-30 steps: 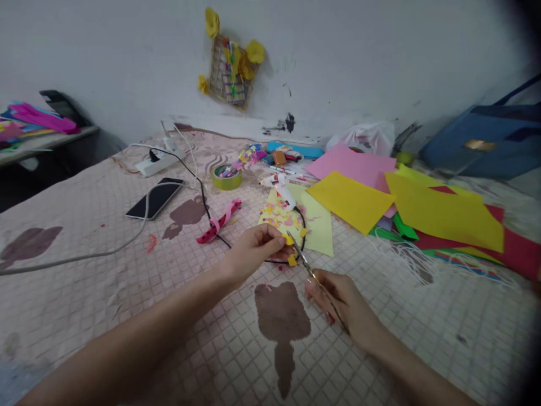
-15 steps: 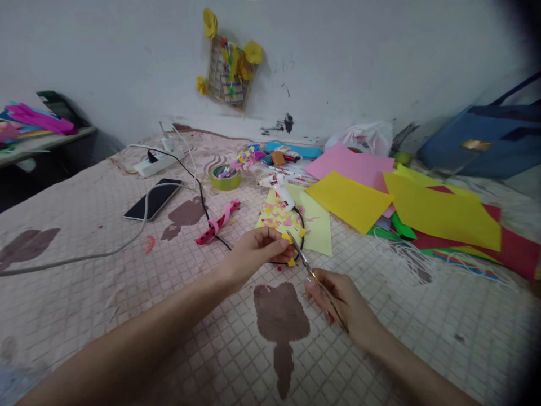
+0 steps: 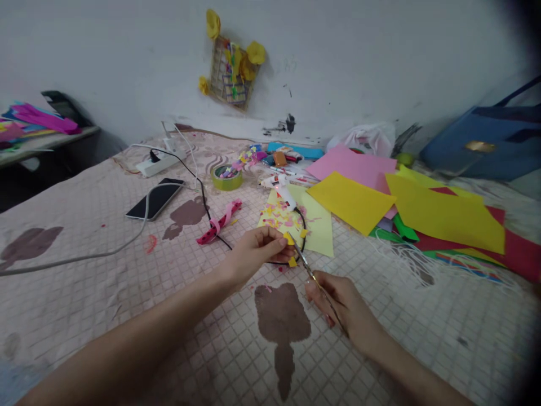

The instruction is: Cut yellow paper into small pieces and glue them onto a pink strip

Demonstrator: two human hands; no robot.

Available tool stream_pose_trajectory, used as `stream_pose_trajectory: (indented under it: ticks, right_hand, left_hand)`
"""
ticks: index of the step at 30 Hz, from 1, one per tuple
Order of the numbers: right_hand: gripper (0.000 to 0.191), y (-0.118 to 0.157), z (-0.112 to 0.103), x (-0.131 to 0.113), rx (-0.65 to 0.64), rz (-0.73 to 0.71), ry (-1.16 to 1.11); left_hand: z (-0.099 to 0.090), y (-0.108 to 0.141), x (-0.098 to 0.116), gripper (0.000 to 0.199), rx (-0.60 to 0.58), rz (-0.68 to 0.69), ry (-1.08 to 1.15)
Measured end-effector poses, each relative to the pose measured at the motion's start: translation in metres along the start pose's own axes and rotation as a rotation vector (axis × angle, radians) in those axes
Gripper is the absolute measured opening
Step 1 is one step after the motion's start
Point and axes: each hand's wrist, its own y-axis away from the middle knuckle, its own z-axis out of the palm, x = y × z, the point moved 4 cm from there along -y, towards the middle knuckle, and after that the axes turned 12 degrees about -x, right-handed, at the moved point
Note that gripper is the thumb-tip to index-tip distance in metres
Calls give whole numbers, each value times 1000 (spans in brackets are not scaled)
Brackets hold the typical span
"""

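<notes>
Between its thumb and fingertips, my left hand (image 3: 266, 248) pinches a small piece of yellow paper (image 3: 288, 238). My right hand (image 3: 338, 299) is closed around the handles of a pair of scissors (image 3: 306, 266), whose blades point up and left and meet the edge of the yellow piece. A small yellow scrap (image 3: 292, 261) is just below my left fingertips, and another yellow scrap (image 3: 303, 233) is beside the blades. Behind my hands lies a pale yellow sheet (image 3: 319, 225) strewn with pink and yellow cuttings (image 3: 276, 215). A white glue gun (image 3: 284, 192) rests on that sheet.
Coloured sheets (image 3: 350, 200) are piled at the right near tangled white string (image 3: 406, 262). A phone (image 3: 156, 199), a power strip (image 3: 158, 163), a tape roll (image 3: 227, 177) and a pink dotted strip (image 3: 218, 223) lie left of centre. Cables cross the cloth. A blue bag (image 3: 482, 141) stands far right.
The whole view has shifted slightly. My hands, the yellow piece and the scissors keep nearly the same positions, with the blades still at the piece's edge.
</notes>
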Motion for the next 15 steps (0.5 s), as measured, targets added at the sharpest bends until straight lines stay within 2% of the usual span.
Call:
stream_pose_trajectory:
  ticks: [6, 15]
  right_hand:
    - [43, 1, 1, -3, 13, 6, 38]
    - [41, 0, 1, -1, 12, -5, 77]
  left_hand:
    - [0, 0, 2, 15, 8, 10, -42]
    - [-2, 0, 5, 21, 14, 28, -63]
